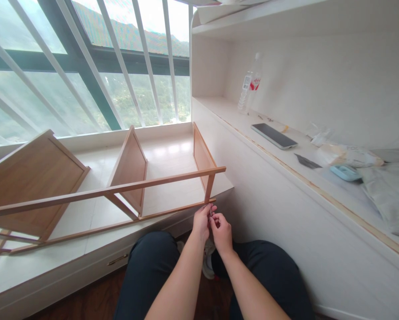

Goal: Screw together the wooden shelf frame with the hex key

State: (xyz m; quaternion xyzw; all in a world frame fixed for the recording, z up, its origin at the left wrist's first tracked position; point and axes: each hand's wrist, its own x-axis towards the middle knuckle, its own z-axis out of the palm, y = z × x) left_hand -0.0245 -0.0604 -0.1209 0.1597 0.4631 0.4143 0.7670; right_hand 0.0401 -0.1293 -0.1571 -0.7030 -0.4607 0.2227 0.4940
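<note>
Sitting close to the white bench (169,153), we have our wooden frame (117,155) lying on its side along the front edge, one end by the bench's right front corner. That placing seems meant to let the bench carry the weight while the end of the lower rail (173,211) sits within easy reach.

Our left hand (202,221) is at that rail end, touching it or just below it; its fingers are curled, though whether they grip anything we cannot tell. Our right hand (222,231) seems to pinch, thumb against forefinger, a small thin piece (210,214), too tiny to name. Probably the left steadies while the right does the finer work.

For moving, our room lies mostly between the bench's front edge and our knees (154,253). To the right, the cabinet wall (269,213) limits a wide elbow swing. The upper rail (166,180) juts toward that wall, so raising our hands could brush it. Well apart, a phone (274,135) rests near the ledge's (226,109) front edge.
</note>
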